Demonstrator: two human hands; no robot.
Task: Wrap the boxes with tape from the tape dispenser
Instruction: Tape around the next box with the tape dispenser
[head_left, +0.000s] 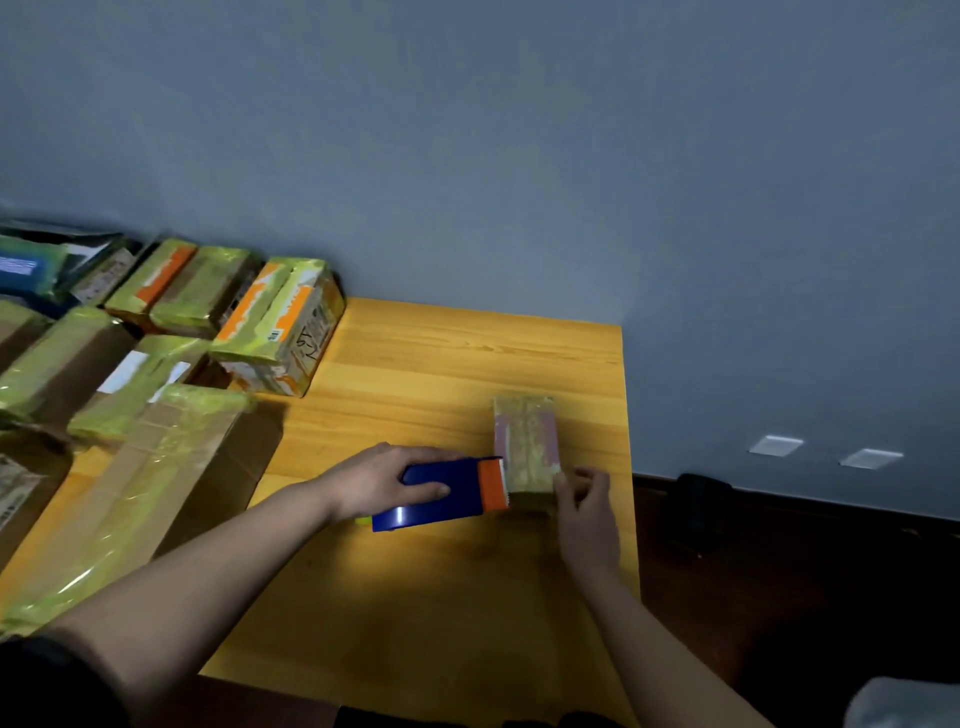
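— Where is the small box (525, 441) found relative to each grip?

— It is laid on the tabletop (441, 571), near the right edge, with its long axis running away from the person. Its near end is met from the left by the orange mouth of the tape dispenser (441, 491), which is clasped around its blue body by the left hand (387, 480). The same near end is touched at its right corner by the right hand (584, 501), fingers curled as if tape or the box edge were pinched; which one cannot be told.

— Which hand is nearer?

— Both are set at the near end; the far end is left free, so a pull along the long axis would seem called for.

— And its look?

— A pinkish face is seen, largely covered in yellow-green film. The stacked boxes (156, 364) at the left are seen wrapped likewise.
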